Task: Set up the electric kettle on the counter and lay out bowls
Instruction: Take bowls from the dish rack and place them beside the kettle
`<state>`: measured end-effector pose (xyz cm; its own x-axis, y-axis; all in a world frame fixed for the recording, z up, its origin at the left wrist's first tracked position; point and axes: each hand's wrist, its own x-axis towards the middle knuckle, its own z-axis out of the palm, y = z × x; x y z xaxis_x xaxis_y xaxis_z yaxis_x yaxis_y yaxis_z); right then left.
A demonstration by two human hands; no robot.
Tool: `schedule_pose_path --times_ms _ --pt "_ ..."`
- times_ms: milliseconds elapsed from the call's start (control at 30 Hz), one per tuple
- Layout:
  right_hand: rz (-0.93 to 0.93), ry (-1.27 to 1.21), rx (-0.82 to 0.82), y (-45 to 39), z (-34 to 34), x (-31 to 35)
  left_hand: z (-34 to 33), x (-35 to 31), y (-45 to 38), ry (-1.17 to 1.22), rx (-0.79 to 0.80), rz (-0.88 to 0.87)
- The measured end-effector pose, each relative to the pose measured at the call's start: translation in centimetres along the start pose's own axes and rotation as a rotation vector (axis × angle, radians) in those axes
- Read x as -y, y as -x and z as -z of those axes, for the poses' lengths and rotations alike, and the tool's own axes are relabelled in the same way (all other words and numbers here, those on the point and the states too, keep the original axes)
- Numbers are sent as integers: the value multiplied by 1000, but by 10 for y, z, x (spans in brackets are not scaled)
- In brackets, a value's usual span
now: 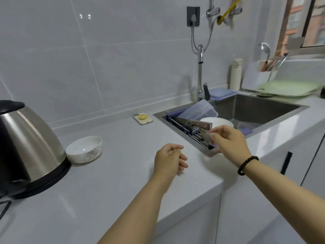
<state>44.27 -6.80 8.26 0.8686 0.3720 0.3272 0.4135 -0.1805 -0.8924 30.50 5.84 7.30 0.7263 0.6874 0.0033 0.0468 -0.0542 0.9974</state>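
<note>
Our left hand (169,158) hangs loosely curled over the grey desk (109,173), our right hand (228,140), fingers relaxed and holding nothing, near the white bowl (217,122) in the sink rack, the steel kettle (29,148) at the left edge.

Home kitchen: steel sink (260,110), faucet (200,71), tiled wall (105,59), probably utensil holder (267,71).

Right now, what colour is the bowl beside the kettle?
White bowl with a faint grey floral print on its side; head view.
</note>
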Motion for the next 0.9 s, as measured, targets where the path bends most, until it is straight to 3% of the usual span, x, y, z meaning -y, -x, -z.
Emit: schedule_pose_path --times_ms 100,200,400,633,900 --pt "-109 24 -80 -42 11 -18 -1 2 -3 -13 0 -7" --pt "-171 231 -127 -90 21 -33 -3 3 -3 -36 16 -17" --pt "-416 474 -90 -135 28 -51 -2 6 -6 -25 17 -16" --pt "-425 652 4 -138 17 -48 0 6 -7 1 35 -5" --pt "-394 747 -3 -139 14 -46 0 6 -7 5 55 -3"
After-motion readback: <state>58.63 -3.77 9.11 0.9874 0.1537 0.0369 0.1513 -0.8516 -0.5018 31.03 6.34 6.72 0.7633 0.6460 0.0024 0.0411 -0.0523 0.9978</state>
